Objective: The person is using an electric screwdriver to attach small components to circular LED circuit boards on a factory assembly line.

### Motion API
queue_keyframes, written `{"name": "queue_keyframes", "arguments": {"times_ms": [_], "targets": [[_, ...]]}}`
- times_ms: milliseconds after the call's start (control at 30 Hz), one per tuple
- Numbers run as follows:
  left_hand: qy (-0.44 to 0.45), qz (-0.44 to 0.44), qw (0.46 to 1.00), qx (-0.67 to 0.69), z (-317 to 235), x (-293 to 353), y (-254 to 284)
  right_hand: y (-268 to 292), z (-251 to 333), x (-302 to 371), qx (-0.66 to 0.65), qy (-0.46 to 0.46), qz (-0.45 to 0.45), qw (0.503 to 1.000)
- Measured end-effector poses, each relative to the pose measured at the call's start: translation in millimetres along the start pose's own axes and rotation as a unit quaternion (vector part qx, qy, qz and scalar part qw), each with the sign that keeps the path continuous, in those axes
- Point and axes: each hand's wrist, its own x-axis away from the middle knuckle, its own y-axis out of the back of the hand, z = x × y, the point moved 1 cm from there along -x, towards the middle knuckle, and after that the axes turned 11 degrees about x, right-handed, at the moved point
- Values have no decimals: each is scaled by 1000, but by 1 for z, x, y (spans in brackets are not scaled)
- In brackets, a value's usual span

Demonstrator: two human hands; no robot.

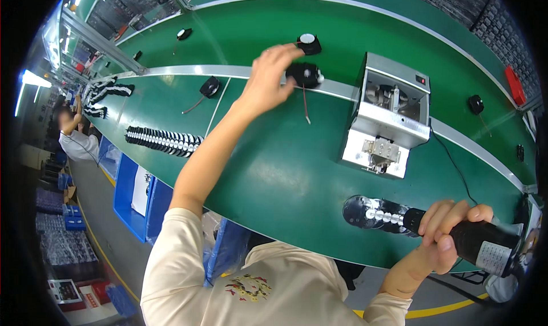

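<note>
My left hand (271,77) reaches to the inner edge of the green bench, thumb and fingers about a small black round part (305,75) with a thin red wire hanging from it. The part is slightly blurred. My right hand (451,229) is wrapped round a black, cylindrical corded hand tool (485,243) with a white label. Its narrower front end points left, at a row of black parts with white round centres (382,214) lying on the bench. The tool's tip overlaps the row's right end; whether they touch I cannot tell.
A silver metal machine (394,103) stands between my hands, its cable trailing right. A longer row of black-and-white parts (162,141) lies left. Beyond the rail, the green belt (245,35) carries several black parts. Blue bins (134,200) sit below the bench; another person (77,135) works far left.
</note>
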Motion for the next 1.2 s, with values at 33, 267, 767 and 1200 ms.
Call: {"name": "queue_keyframes", "arguments": {"times_ms": [33, 267, 767, 1200], "targets": [[30, -35, 998, -35, 19, -8, 4, -2, -5, 1, 10, -4, -16, 1000], [258, 43, 962, -74, 77, -103, -58, -5, -10, 5, 48, -54, -71, 995], [325, 25, 945, -1, 96, -133, -49, -6, -6, 16, 65, -68, -106, 990], [135, 6, 975, 174, -58, 115, -7, -6, -12, 13, 49, -51, -28, 997]]}}
